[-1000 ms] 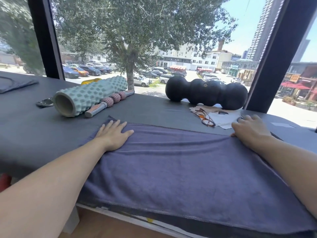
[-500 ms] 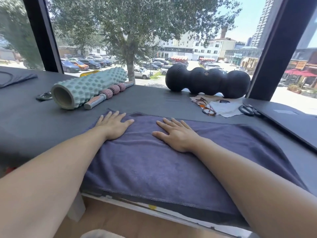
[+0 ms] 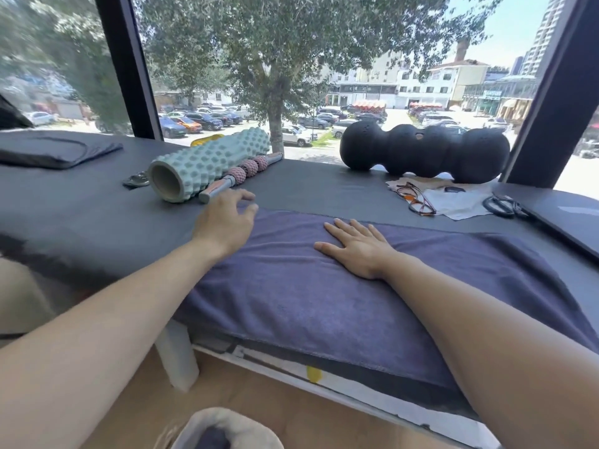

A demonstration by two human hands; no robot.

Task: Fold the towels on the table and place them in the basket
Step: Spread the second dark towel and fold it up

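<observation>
A dark purple towel (image 3: 324,296) lies spread on the grey table (image 3: 81,222), its near edge hanging over the table's front. My left hand (image 3: 227,222) is at the towel's far left corner, fingers loosely curled above it, with a gap between thumb and fingers. My right hand (image 3: 359,251) lies flat on the towel near the middle of its far edge, fingers straight. A pale fabric basket (image 3: 240,426) shows at the bottom edge on the floor, with something dark inside it.
Behind the towel lie a mint foam roller (image 3: 207,166), a pink massage stick (image 3: 240,173), a black peanut roller (image 3: 424,150), glasses (image 3: 415,199) on a white cloth, and scissors (image 3: 499,205). A folded dark cloth (image 3: 55,150) sits far left. A window stands behind.
My right hand slid from the towel's far right corner to the middle, folding the towel over. My left hand has lifted off the towel and curled at the far left corner.
</observation>
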